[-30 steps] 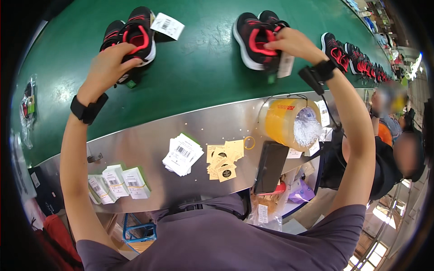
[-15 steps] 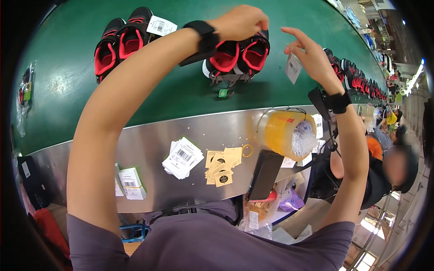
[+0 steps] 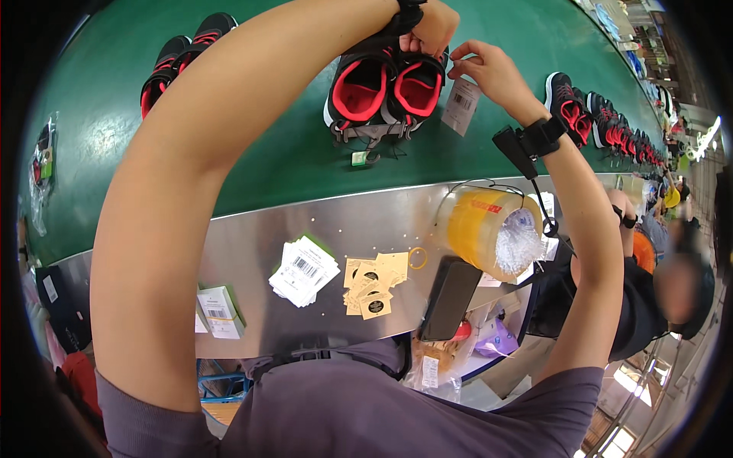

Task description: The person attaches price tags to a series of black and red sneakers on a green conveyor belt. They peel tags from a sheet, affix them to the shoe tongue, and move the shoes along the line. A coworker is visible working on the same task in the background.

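A pair of black sneakers with red linings (image 3: 360,91) stands on the green table, heels toward me. At the front of the right-hand sneaker my left hand (image 3: 431,29) is bent down with curled fingers. They are closed by the laces, but what they pinch is hidden. Just right of the pair, my right hand (image 3: 492,72) closes thumb and forefinger by the top of a white hang tag (image 3: 461,107). The tag dangles below those fingers, its string too fine to make out. A small green-and-white clip (image 3: 360,159) hangs at the sneakers' heels.
On the metal ledge lie white tags (image 3: 304,271), tan cards (image 3: 375,284), a banded tag stack (image 3: 221,311), a black phone (image 3: 450,298) and a tipped yellow tub of white strings (image 3: 481,229). More sneakers (image 3: 569,107) line the right; another pair (image 3: 164,69) stands left. A person (image 3: 611,305) sits at right.
My left hand has come down to the front of the sneakers. My right hand has moved left, bringing the hang tag close to the pair. The sneakers sit slightly further left in view.
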### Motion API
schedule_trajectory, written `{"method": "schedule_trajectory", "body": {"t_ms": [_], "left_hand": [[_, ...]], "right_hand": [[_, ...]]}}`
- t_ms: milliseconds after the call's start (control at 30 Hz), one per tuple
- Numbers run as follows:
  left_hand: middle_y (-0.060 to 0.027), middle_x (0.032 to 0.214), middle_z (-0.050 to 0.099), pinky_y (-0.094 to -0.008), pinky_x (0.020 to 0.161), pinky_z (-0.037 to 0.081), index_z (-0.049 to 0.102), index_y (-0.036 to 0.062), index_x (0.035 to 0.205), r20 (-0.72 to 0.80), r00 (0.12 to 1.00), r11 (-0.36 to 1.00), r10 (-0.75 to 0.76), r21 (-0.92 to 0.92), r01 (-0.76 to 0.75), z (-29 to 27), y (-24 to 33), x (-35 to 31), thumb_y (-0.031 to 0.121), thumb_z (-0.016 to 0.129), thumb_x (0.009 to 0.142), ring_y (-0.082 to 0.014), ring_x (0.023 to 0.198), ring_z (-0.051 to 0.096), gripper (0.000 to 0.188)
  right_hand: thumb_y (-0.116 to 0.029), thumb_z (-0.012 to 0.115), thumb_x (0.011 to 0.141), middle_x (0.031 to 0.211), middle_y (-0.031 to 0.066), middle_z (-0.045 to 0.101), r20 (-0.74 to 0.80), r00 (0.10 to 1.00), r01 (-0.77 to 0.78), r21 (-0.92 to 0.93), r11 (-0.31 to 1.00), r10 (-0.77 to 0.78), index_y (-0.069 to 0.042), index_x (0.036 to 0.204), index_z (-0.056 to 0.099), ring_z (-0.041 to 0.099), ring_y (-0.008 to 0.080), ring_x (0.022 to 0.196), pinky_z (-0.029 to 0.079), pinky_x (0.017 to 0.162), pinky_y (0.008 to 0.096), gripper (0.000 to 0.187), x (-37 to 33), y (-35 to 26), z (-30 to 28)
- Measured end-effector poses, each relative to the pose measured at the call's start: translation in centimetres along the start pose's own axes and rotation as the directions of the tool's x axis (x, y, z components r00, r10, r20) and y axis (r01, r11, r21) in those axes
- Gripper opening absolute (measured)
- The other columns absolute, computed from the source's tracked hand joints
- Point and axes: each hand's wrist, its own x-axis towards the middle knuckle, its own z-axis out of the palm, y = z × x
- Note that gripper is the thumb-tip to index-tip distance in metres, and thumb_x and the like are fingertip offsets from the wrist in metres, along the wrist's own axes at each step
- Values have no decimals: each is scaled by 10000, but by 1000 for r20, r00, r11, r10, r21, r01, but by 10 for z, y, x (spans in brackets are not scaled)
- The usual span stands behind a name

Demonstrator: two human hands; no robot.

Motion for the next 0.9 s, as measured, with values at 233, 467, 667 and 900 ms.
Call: {"method": "schedule_trajectory", "body": {"t_ms": [233, 467, 667, 900], "left_hand": [[-127, 670, 658, -346, 547, 479, 702, 31, 763, -341, 927, 986, 154, 110, -124, 15, -8, -25, 127, 629, 688, -210, 595, 628, 142], [-131, 699, 669, -334, 604, 487, 716, 46, 807, -523, 852, 988, 30, -113, -104, 29, -17, -29, 125, 641, 688, -217, 641, 638, 162], [-131, 671, 658, -332, 599, 483, 713, 39, 779, -570, 820, 980, 47, -131, -147, 34, -24, -37, 137, 646, 699, -213, 630, 633, 143], [-176, 672, 641, -354, 605, 487, 708, 38, 750, -609, 790, 979, -76, -196, -57, 41, -24, -39, 129, 652, 679, -239, 635, 638, 128]], "right_hand": [[-157, 552, 824, 834, 70, 706, 48, 996, 76, -127, 989, -71, -33, 983, 637, 665, 191, 791, 492, 716, 306, 218, -1, -17, 5], [-149, 544, 822, 811, 73, 703, 21, 990, 144, -88, 986, -143, -56, 962, 650, 662, 194, 755, 490, 694, 306, 199, 13, -9, 8], [-149, 563, 839, 815, 66, 693, 34, 988, 153, -226, 962, -149, -62, 974, 642, 648, 170, 752, 480, 693, 295, 179, 13, -29, 8], [-234, 606, 845, 939, 75, 691, -6, 974, 221, -206, 953, -227, -105, 1032, 644, 649, 235, 803, 491, 700, 347, 230, 24, -23, 16]]}}
